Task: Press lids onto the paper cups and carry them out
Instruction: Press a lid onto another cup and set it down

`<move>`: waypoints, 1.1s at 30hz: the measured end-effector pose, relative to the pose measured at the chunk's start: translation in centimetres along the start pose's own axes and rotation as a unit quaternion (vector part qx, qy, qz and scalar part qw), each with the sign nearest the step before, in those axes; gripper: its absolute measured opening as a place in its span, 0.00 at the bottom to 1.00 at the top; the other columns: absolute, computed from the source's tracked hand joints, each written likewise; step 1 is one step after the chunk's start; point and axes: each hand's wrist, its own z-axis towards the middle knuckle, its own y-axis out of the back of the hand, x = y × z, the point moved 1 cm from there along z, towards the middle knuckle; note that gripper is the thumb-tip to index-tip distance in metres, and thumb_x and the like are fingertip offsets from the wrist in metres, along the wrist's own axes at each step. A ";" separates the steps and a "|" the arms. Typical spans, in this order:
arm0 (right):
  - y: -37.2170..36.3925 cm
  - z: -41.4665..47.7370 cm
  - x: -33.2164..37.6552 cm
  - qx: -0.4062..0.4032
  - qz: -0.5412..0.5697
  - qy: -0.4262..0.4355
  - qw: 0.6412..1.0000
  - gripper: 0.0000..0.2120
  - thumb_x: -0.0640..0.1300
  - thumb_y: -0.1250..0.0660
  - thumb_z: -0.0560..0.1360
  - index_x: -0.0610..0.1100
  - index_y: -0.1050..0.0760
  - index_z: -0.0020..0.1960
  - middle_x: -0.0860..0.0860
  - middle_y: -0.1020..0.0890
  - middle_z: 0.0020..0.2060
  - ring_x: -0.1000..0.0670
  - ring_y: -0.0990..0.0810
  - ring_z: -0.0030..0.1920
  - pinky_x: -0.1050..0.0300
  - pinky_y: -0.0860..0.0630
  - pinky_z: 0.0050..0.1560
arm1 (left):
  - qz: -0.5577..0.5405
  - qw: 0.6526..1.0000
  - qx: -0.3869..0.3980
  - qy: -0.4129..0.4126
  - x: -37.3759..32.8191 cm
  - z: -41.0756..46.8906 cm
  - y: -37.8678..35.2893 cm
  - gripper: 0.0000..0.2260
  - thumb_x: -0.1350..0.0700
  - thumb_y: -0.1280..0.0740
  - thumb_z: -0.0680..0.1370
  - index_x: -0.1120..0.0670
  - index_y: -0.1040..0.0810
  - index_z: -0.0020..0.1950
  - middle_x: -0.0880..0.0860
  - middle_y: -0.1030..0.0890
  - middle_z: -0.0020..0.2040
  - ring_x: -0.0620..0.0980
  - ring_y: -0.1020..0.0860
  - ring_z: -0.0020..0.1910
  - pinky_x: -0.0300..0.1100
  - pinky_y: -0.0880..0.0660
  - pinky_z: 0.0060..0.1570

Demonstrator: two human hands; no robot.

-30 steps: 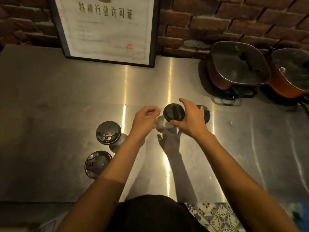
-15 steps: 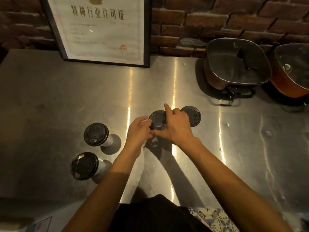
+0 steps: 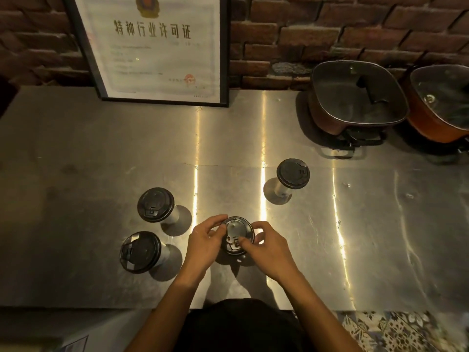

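Note:
Several paper cups with black lids stand on the steel counter [image 3: 76, 161]. Both my hands grip the nearest cup's black lid [image 3: 234, 231]: my left hand [image 3: 204, 243] holds its left rim, and my right hand [image 3: 269, 250] holds its right rim with the thumb on top. The cup body under that lid is hidden. Two lidded cups stand to the left, one [image 3: 156, 205] farther back and one [image 3: 140, 252] nearer. A third lidded cup [image 3: 292, 173] stands behind and to the right of my hands.
A framed certificate [image 3: 154, 49] leans on the brick wall at the back. Two copper-coloured pots with glass lids [image 3: 355, 97] [image 3: 441, 105] stand at the back right. The counter's front edge [image 3: 101, 307] is close to my body, with patterned floor tiles [image 3: 396, 329] beyond.
My hands brought the lid down toward me and now clasp it from both sides on a cup. The view shifted, so the cup behind my right hand stands uncovered.

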 end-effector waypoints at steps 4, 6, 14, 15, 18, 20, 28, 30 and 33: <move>0.5 0.1 0.3 -0.002 -0.012 -0.016 1.000 0.29 0.58 0.29 0.76 0.51 0.33 0.72 0.53 0.22 0.50 0.52 0.22 0.47 0.59 0.23 0.52 | 0.018 1.000 0.002 -0.001 -0.3 0.0 -0.1 0.14 0.55 0.35 0.82 0.50 0.21 0.68 0.51 0.20 0.66 0.52 0.22 0.65 0.51 0.24 0.67; 0.9 0.6 0.5 -0.019 0.002 -0.027 0.999 0.30 0.60 0.30 0.75 0.52 0.32 0.72 0.50 0.21 0.57 0.50 0.21 0.53 0.56 0.22 0.56 | 0.007 1.000 0.004 0.012 -0.4 -0.2 -0.5 0.15 0.53 0.35 0.83 0.49 0.23 0.69 0.51 0.21 0.67 0.53 0.23 0.66 0.51 0.25 0.68; -1.0 3.2 2.0 -0.047 0.189 -0.057 0.979 0.20 0.62 0.40 0.81 0.49 0.20 0.58 0.53 0.17 0.52 0.52 0.18 0.53 0.59 0.25 0.50 | -0.085 0.988 0.002 0.130 -1.3 0.3 -3.8 0.20 0.38 0.45 0.83 0.48 0.21 0.62 0.49 0.18 0.54 0.46 0.19 0.50 0.38 0.25 0.44; -1.6 3.3 2.1 -0.038 0.193 -0.066 0.978 0.20 0.61 0.42 0.82 0.48 0.19 0.57 0.52 0.16 0.50 0.52 0.18 0.51 0.59 0.24 0.48 | -0.091 0.986 -0.006 0.138 -1.3 0.3 -4.3 0.20 0.38 0.46 0.83 0.48 0.21 0.61 0.48 0.18 0.52 0.44 0.20 0.47 0.37 0.25 0.43; -3.0 3.7 1.7 -0.066 0.178 -0.075 0.979 0.20 0.60 0.42 0.82 0.48 0.18 0.53 0.51 0.15 0.46 0.52 0.16 0.47 0.54 0.21 0.52 | -0.050 0.988 -0.047 0.137 -1.4 0.6 -5.5 0.20 0.39 0.47 0.84 0.48 0.20 0.59 0.50 0.17 0.54 0.46 0.21 0.46 0.40 0.23 0.53; -3.4 3.8 1.4 -0.087 0.177 -0.081 0.977 0.18 0.58 0.41 0.82 0.48 0.17 0.51 0.52 0.15 0.45 0.53 0.17 0.46 0.54 0.21 0.54 | -0.011 0.990 -0.076 0.122 -1.5 0.8 -5.8 0.21 0.40 0.46 0.84 0.50 0.18 0.55 0.53 0.15 0.54 0.49 0.19 0.47 0.47 0.22 0.62; -4.1 4.3 0.6 -0.131 0.181 -0.083 0.971 0.10 0.49 0.38 0.82 0.55 0.22 0.44 0.64 0.22 0.37 0.58 0.20 0.40 0.64 0.27 0.46 | 0.019 0.992 -0.094 0.078 -0.9 1.0 -5.7 0.23 0.44 0.44 0.85 0.54 0.15 0.44 0.52 0.14 0.40 0.49 0.16 0.40 0.52 0.20 0.58; -4.2 4.1 0.7 -0.136 0.186 -0.083 0.969 0.10 0.48 0.38 0.82 0.55 0.22 0.44 0.64 0.22 0.37 0.58 0.20 0.39 0.66 0.28 0.42 | 0.018 0.993 -0.090 0.076 -0.8 1.0 -5.7 0.24 0.44 0.45 0.85 0.54 0.15 0.42 0.51 0.15 0.38 0.48 0.16 0.39 0.51 0.19 0.57; -4.4 4.3 0.5 -0.147 0.190 -0.085 0.967 0.10 0.49 0.37 0.81 0.53 0.20 0.45 0.62 0.19 0.37 0.56 0.18 0.40 0.67 0.28 0.40 | 0.029 0.993 -0.093 0.064 -0.8 1.0 -5.7 0.24 0.45 0.45 0.85 0.54 0.15 0.43 0.51 0.14 0.39 0.48 0.16 0.39 0.51 0.20 0.59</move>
